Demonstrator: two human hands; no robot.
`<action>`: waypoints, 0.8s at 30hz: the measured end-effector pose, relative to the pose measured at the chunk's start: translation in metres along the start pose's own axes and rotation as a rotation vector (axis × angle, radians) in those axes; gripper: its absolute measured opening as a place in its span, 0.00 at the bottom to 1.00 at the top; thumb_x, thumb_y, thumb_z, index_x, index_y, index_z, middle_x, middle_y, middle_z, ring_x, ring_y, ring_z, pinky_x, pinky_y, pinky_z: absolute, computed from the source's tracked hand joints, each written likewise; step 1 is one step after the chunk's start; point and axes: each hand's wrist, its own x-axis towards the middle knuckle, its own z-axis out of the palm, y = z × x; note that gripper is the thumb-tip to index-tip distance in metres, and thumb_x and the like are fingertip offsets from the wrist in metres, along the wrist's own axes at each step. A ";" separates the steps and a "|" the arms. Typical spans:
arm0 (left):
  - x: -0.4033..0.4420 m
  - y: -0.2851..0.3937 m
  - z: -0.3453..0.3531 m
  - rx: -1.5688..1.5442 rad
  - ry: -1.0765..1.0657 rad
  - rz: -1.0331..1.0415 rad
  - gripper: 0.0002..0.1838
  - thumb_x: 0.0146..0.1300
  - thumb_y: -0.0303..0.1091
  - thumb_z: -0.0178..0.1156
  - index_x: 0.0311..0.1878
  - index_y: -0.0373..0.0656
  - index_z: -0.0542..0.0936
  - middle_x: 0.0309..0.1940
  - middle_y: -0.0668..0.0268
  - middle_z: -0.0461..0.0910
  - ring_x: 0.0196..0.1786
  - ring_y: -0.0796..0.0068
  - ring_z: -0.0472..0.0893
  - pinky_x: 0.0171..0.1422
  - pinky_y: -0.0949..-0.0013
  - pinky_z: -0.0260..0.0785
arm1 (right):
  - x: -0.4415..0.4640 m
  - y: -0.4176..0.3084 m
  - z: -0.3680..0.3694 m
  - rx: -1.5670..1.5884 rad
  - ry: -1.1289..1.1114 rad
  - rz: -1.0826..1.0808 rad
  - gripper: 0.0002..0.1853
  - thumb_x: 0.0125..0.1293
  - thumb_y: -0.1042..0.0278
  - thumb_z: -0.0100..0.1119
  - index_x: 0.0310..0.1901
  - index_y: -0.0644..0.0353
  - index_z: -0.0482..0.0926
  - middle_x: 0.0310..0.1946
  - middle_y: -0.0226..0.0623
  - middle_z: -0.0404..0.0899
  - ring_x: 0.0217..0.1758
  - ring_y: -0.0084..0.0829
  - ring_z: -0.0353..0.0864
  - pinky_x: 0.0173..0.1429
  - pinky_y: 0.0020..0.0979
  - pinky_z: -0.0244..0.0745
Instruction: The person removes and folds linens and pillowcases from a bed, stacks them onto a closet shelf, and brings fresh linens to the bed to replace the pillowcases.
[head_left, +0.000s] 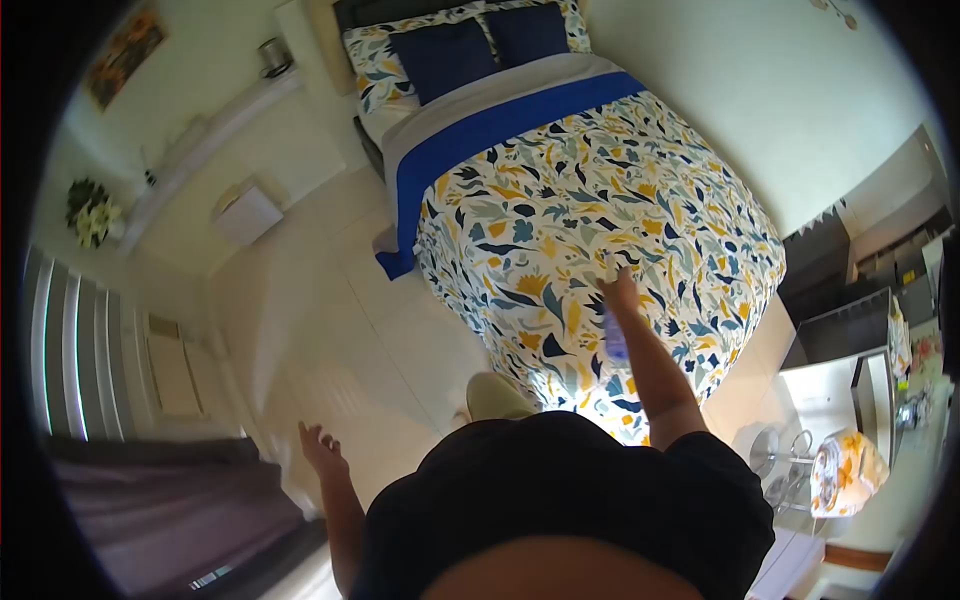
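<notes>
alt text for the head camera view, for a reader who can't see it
The right hand holds a bluish bottle in front of a colourful patterned bedcover. The left hand hangs open and empty above a pale tiled floor. Two dark blue pillows lie at the bed's far end.

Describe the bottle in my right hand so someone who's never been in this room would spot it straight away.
Start at the big bed with its multicoloured, leaf-like pattern. Over its foot end reaches your right hand, holding the bottle. Its bluish-purple lower part, slightly blurred, sets it apart from the white, yellow and dark blue pattern behind it.
</notes>
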 end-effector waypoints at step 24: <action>0.324 0.067 0.550 0.834 -0.586 -0.195 0.30 0.63 0.30 0.48 0.70 0.44 0.58 0.38 0.64 0.76 0.29 0.78 0.71 0.30 0.76 0.65 | 0.438 -0.393 0.374 1.771 -0.298 0.593 0.26 0.69 0.54 0.48 0.60 0.65 0.63 0.56 0.48 0.70 0.58 0.46 0.70 0.62 0.44 0.66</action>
